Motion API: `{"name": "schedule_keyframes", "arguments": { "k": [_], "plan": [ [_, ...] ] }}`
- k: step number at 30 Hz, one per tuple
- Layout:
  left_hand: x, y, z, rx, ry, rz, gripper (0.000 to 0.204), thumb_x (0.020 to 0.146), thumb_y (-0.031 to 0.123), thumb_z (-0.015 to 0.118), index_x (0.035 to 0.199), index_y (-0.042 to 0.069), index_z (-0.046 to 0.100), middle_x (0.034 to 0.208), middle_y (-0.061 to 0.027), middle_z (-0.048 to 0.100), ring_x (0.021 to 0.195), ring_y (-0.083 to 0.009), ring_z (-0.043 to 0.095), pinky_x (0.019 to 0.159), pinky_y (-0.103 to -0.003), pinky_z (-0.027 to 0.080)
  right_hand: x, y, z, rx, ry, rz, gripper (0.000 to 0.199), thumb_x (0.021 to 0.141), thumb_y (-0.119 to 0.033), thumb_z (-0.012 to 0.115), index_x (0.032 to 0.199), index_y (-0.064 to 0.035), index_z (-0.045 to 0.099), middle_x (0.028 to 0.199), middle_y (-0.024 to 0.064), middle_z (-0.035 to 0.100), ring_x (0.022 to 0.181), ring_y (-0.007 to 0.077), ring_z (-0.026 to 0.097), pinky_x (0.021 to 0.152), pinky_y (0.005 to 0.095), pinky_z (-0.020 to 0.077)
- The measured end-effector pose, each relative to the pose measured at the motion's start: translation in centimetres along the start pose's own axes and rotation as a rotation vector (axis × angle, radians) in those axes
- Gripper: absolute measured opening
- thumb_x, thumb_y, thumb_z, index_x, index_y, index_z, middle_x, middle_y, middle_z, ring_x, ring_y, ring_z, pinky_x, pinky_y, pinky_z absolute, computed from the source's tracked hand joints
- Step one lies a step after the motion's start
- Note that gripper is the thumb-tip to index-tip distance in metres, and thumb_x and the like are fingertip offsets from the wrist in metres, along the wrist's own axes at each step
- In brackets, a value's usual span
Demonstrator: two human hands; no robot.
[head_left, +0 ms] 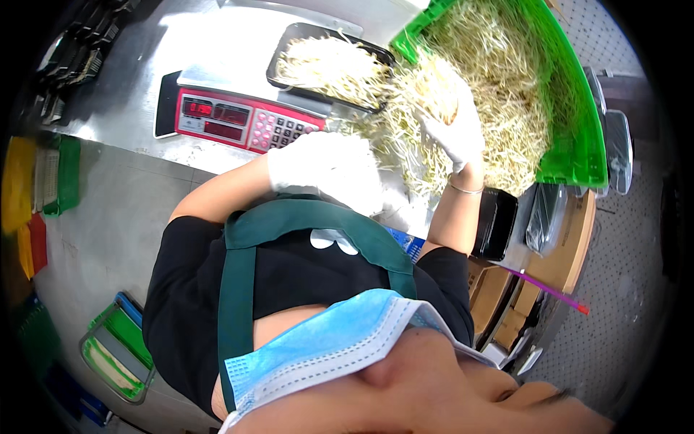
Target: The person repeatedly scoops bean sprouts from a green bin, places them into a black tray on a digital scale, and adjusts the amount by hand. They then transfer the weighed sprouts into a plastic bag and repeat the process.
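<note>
My right hand point(460, 130), in a white glove, is closed around a clump of bean sprouts point(437, 88) at the near left edge of a green crate point(578, 155). More bean sprouts point(506, 94) are heaped in the crate, and some spill over the table beside it. A black tray point(273, 66) of sprouts sits on the plate of a red digital scale point(217, 121). My left hand point(307, 160), also gloved in white, is in front of the scale near its keypad. Its fingers blend into a bright white area and cannot be made out.
Another black tray point(495, 224) lies right of my right forearm, beside clear plastic lids point(547, 217). Stacked black trays point(76, 61) stand at the far left of the metal table point(137, 155). Cardboard boxes point(510, 318) are below the right edge. A green folding stool point(119, 347) stands on the floor.
</note>
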State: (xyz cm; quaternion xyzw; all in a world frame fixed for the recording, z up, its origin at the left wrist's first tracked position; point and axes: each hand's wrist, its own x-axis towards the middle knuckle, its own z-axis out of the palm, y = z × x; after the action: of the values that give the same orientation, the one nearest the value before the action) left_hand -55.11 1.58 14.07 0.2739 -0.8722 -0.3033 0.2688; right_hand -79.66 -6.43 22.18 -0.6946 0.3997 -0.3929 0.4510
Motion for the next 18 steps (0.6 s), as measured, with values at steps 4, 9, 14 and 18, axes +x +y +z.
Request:
{"name": "schedule_keyframes", "arguments": {
  "k": [4, 9, 14, 18],
  "plan": [
    [-1.9, -0.6, -7.1, -0.145, 0.334, 0.077, 0.037, 0.085, 0.012, 0.052, 0.12, -0.001, 0.056, 0.105, -0.0153, 0.064, 0.095, -0.028, 0.063, 0.084, -0.036, 0.05, 6.7, -3.7, 6.3, -1.01, -0.124, -0.149, 0.077, 0.067, -0.026, 0.071, 0.131, 0.0021, 0.039, 0.118, 0.022, 0.055, 0.107, 0.0314, 0.057, 0.093, 0.0356, 0.0459],
    [3.9, -4.2, -11.0, 0.1, 0.609, 0.092, 0.067, 0.085, 0.03, 0.059, 0.138, -0.001, 0.033, 0.137, -0.0201, 0.041, 0.126, -0.0307, 0.042, 0.104, -0.043, 0.032, 8.9, -0.2, 10.9, -1.269, -0.362, 0.054, 0.079, 0.064, -0.033, 0.071, 0.129, 0.0014, 0.042, 0.111, 0.0228, 0.057, 0.099, 0.0363, 0.057, 0.087, 0.0395, 0.0466],
    [7.0, -7.9, -8.6, 0.603, 0.212, 0.079, 0.089, 0.08, 0.053, 0.057, 0.146, 0.008, 0.018, 0.149, -0.011, 0.027, 0.137, -0.0276, 0.027, 0.11, -0.054, 0.013, 9.2, -1.0, 8.4, -1.325, -0.534, 0.039, 0.087, 0.063, -0.047, 0.07, 0.128, 0.0023, 0.041, 0.11, 0.0219, 0.058, 0.103, 0.0349, 0.056, 0.093, 0.044, 0.0401],
    [6.1, -6.9, -9.1, 0.711, 0.079, -0.098, 0.09, 0.077, 0.054, 0.06, 0.146, 0.012, 0.02, 0.146, -0.0115, 0.032, 0.132, -0.0264, 0.034, 0.11, -0.053, 0.013, 7.9, -3.2, 6.0, -1.281, -0.52, 0.263, 0.096, 0.064, -0.038, 0.072, 0.139, 0.0006, 0.027, 0.114, 0.0212, 0.055, 0.11, 0.0338, 0.052, 0.1, 0.0423, 0.0365]
  ]
}}
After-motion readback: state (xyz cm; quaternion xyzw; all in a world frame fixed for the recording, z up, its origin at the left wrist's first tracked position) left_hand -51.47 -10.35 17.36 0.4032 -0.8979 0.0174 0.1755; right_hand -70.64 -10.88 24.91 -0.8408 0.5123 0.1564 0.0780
